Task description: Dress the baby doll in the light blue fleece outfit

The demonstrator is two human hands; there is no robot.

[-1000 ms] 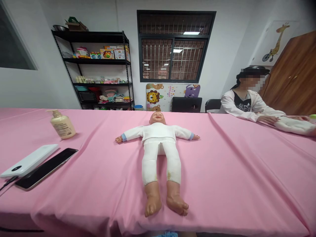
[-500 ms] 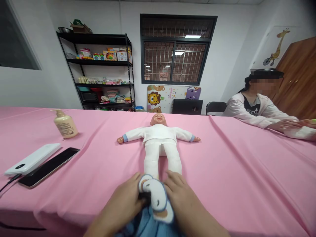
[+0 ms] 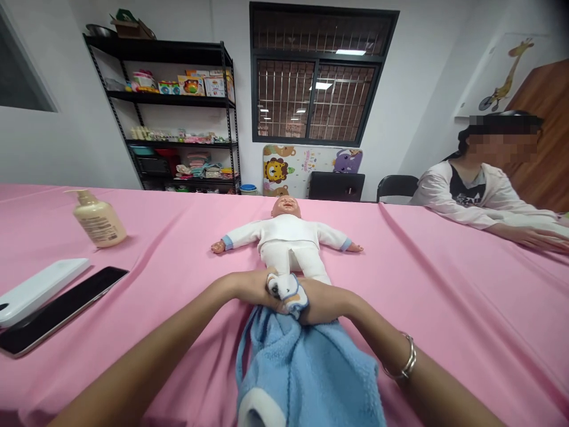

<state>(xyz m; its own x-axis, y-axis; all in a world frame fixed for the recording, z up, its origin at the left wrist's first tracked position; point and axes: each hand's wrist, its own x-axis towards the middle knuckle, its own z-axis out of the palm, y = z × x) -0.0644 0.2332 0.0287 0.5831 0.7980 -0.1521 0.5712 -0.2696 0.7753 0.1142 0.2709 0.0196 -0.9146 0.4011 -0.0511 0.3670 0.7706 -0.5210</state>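
Note:
A baby doll (image 3: 288,234) in white clothes lies on its back on the pink table cover (image 3: 444,296), arms spread. A fluffy blue garment (image 3: 306,373) with a white bear-face patch (image 3: 288,290) is spread over the doll's legs. My left hand (image 3: 249,287) and my right hand (image 3: 322,301) are both closed on the garment's far end, side by side at the doll's thighs. A bangle (image 3: 405,360) sits on my right wrist.
A lotion pump bottle (image 3: 95,220), a white power bank (image 3: 38,287) and a black phone (image 3: 57,309) lie at the left. Another person (image 3: 480,190) sits at the far right with a hand on the table. A toy shelf (image 3: 173,112) stands behind.
My hands came up from below with the blue garment and carried it forward over the doll's feet and legs to its thighs. The view shifted slightly.

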